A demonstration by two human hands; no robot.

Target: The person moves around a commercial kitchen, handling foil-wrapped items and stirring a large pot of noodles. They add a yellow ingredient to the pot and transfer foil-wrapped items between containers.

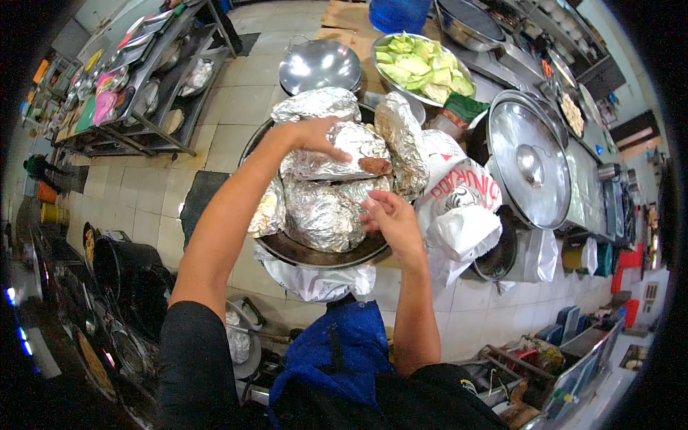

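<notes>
Several foil-wrapped bundles fill a wide dark pan (328,262) in front of me. My left hand (320,141) lies over the middle foil-wrapped bundle (322,164), with its thumb on the near side and the other fingertips hidden. A brown, rough patch (374,165) shows through the foil at that bundle's right end. Below it, my right hand (395,220) hovers at the right side of a nearer foil bundle (325,220). Its fingers are bent and apart, with nothing visible in them. Another long foil bundle (402,145) leans along the pan's right side.
Behind the pan are a shiny metal wok (320,65) and a bowl of green cabbage pieces (419,67). A white printed sack (457,193) stands close at right, beside a large pot lid (529,166). A metal shelf rack (156,121) is left; a person (38,171) is farther off.
</notes>
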